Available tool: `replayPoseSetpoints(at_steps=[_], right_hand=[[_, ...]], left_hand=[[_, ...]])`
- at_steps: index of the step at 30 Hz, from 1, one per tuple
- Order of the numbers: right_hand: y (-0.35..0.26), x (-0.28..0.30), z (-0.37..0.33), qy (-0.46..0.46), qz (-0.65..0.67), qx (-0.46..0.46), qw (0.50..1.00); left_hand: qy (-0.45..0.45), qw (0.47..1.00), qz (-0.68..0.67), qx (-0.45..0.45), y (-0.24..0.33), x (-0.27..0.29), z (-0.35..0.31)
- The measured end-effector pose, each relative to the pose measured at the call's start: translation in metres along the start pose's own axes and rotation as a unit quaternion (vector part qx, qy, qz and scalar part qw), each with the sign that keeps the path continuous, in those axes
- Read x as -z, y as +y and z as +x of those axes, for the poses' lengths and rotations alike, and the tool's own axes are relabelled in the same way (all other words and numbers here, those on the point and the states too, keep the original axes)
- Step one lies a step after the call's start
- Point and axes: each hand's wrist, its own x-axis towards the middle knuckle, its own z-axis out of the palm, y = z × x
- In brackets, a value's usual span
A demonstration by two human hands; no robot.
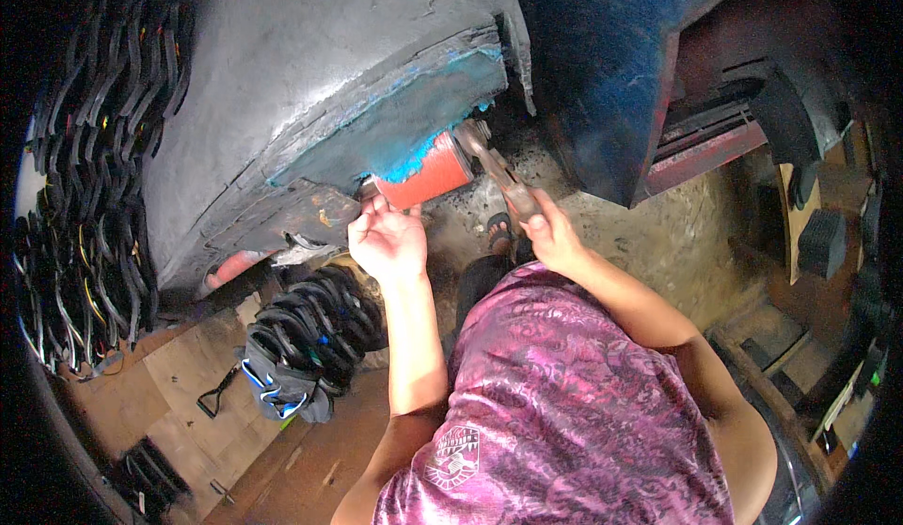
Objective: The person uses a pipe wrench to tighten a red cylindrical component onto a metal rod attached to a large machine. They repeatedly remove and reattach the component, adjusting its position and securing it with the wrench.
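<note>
Under the grey metal housing (310,45), a red drum (428,172) sticks out with its axle end to the right. Crusty blue and grey residue (386,125) coats the housing's edge above it. My left hand (390,238) is palm up below the drum's left end, its fingers curled up against it and partly hidden. My right hand (555,233) is closed round the handle of a worn metal wrench (506,175). The wrench slants up to the left, and its head is at the drum's right end, by a nut-like piece.
Black curved strips (108,139) are stacked high at the left. More lie bundled on a dark bag (310,337) on the floor. A dark blue panel (593,64) stands close at the right, beside an opening with red parts (705,158). My sandalled foot (499,230) is below the drum.
</note>
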Motion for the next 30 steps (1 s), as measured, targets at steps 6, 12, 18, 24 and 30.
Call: replayPoseSetpoints(at_steps=[6,12,18,24,30], right_hand=[[0.024,-0.041,0.024,-0.009,0.024,0.037,0.999],[-0.016,-0.032,0.013,0.008,-0.01,0.027,1.0],[-0.036,-0.04,0.004,0.021,-0.015,-0.016,1.0],[-0.003,-0.052,0.007,0.108,-0.037,0.031,0.993],[0.063,-0.07,0.086,0.114,0.028,0.129,0.985]], left_hand=[[-0.053,0.998,-0.036,-0.008,-0.003,0.012,0.004],[0.01,0.995,-0.05,-0.082,-0.031,0.031,0.026],[-0.307,0.951,0.032,0.029,-0.081,0.046,0.114],[-0.26,0.964,-0.019,-0.051,-0.102,0.015,0.123],[-0.385,0.876,-0.248,0.149,-0.072,0.067,-0.018]])
